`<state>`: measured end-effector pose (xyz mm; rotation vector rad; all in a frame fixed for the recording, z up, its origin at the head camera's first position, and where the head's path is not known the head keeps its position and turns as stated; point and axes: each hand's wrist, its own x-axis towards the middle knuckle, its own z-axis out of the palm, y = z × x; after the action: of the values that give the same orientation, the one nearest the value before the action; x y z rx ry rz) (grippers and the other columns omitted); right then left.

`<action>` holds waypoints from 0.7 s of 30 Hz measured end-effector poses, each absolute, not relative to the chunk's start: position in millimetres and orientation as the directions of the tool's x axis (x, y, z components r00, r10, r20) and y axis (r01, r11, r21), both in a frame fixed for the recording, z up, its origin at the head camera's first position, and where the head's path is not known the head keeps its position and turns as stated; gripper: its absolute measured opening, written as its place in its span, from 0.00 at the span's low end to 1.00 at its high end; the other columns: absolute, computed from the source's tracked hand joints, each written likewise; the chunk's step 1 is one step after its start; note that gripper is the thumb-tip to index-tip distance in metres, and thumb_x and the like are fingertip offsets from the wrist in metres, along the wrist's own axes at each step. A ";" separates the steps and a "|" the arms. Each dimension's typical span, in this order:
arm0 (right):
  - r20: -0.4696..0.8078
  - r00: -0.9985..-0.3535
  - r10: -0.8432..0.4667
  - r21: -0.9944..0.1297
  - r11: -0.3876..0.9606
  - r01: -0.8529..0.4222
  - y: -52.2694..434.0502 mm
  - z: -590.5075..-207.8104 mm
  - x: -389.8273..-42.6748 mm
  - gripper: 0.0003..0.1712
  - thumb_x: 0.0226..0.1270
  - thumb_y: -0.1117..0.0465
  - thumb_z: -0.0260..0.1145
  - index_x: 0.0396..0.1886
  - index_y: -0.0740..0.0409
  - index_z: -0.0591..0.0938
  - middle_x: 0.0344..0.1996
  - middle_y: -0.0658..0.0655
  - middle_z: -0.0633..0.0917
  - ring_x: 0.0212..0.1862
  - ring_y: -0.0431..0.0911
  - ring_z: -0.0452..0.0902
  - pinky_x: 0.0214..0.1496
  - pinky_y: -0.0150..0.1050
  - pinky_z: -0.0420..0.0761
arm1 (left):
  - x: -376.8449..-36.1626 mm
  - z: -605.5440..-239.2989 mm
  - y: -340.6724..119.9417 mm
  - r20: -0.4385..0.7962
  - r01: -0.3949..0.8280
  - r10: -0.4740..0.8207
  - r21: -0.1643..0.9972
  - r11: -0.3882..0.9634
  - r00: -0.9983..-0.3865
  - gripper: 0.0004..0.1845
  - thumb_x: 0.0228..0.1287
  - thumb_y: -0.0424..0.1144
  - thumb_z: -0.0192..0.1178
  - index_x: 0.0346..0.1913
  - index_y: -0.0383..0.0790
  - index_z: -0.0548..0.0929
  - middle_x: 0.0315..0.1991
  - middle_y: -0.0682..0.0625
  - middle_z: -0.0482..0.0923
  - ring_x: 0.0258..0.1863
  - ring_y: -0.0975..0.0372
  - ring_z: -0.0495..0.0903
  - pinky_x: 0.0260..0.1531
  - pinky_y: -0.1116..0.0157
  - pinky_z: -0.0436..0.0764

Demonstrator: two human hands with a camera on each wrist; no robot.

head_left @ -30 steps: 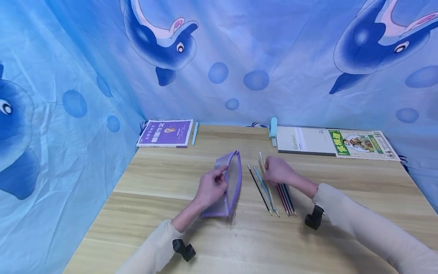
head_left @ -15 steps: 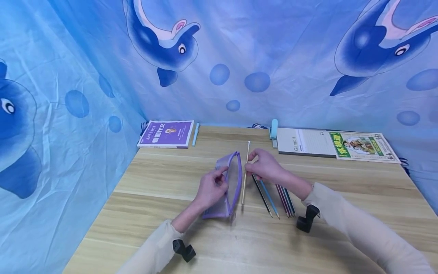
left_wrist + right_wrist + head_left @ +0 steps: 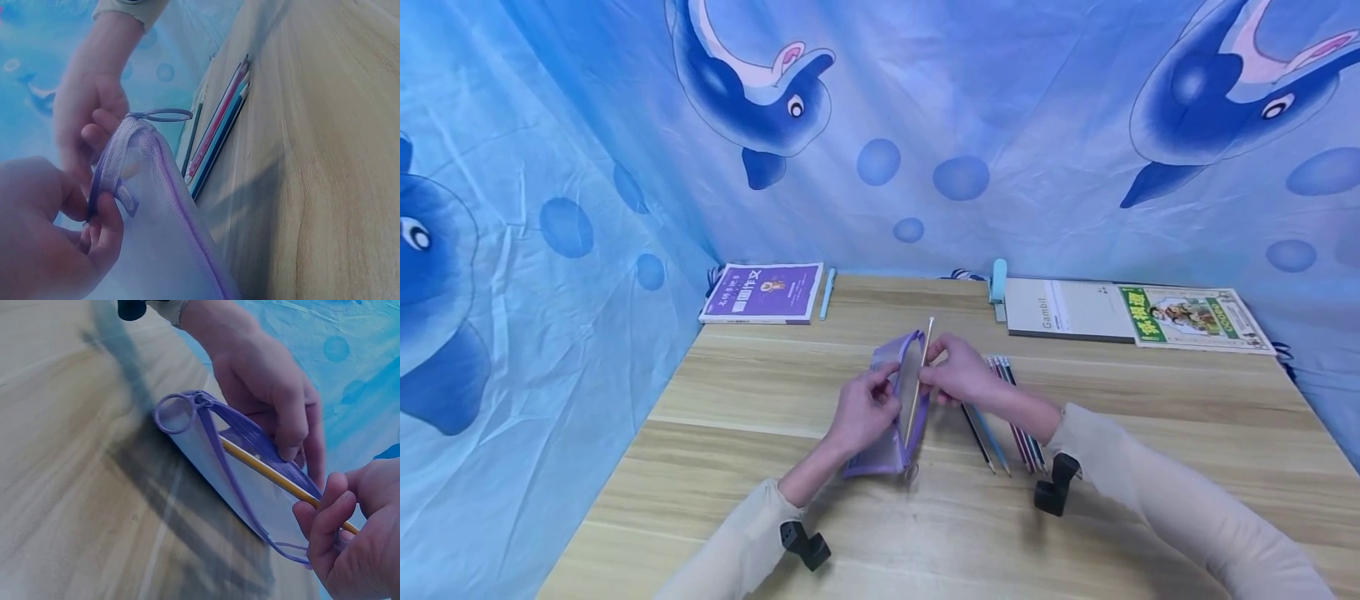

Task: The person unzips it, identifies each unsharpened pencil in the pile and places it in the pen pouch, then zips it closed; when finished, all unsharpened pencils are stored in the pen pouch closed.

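Observation:
A translucent pencil case with purple zip edging stands with its mouth spread apart. My left hand pinches its left edge between thumb and fingers. In my right hand is a yellow pencil, held near its upper part. The pencil's lower end is inside the case mouth, while its top sticks out above my fingers. Just right of the case, a black pencil and a blue pencil lie partly under my right hand. Beyond them is a bundle of several dark pencils, crossed by my right forearm.
At the back left lie a purple book and a light blue pen. A light blue stapler, a grey notebook and a green-and-cream booklet line the back right. A patterned blue curtain borders the table.
My right hand has picked the yellow pencil from the others and carried it left, into the case mouth. My left hand keeps its hold on the case.

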<state>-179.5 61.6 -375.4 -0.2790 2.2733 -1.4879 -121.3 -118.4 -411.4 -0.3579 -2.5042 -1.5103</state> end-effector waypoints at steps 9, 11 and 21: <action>-0.249 -0.881 -0.402 -0.907 0.416 0.067 54.0 -381.3 -172.5 0.16 0.62 0.68 0.65 0.46 0.66 0.71 0.23 0.61 0.86 0.12 0.42 0.72 0.12 0.31 0.68 | -122.3 -410.9 -118.5 0.279 0.298 0.109 0.842 0.449 -0.954 0.28 0.49 0.19 0.58 0.59 0.21 0.77 0.30 0.44 0.77 0.28 0.60 0.77 0.24 0.70 0.80; -0.248 -0.879 -0.407 -0.911 0.407 0.069 53.0 -382.3 -171.9 0.16 0.62 0.69 0.65 0.46 0.67 0.71 0.24 0.63 0.86 0.13 0.43 0.73 0.12 0.31 0.68 | -122.5 -411.4 -118.3 0.285 0.302 0.108 0.837 0.456 -0.952 0.28 0.49 0.19 0.58 0.59 0.20 0.77 0.30 0.45 0.77 0.28 0.60 0.77 0.24 0.70 0.81; -0.263 -0.863 -0.431 -0.912 0.402 0.077 50.9 -386.8 -171.6 0.11 0.65 0.69 0.64 0.43 0.68 0.73 0.26 0.62 0.86 0.15 0.42 0.75 0.14 0.31 0.71 | -121.6 -410.9 -116.1 0.294 0.308 0.103 0.832 0.462 -0.950 0.28 0.49 0.20 0.58 0.58 0.20 0.78 0.30 0.45 0.77 0.28 0.61 0.77 0.27 0.70 0.82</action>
<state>-171.6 50.9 -386.8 -0.3016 2.2011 -1.4680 -121.6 -116.1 -410.9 -0.3571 -2.5076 -1.4892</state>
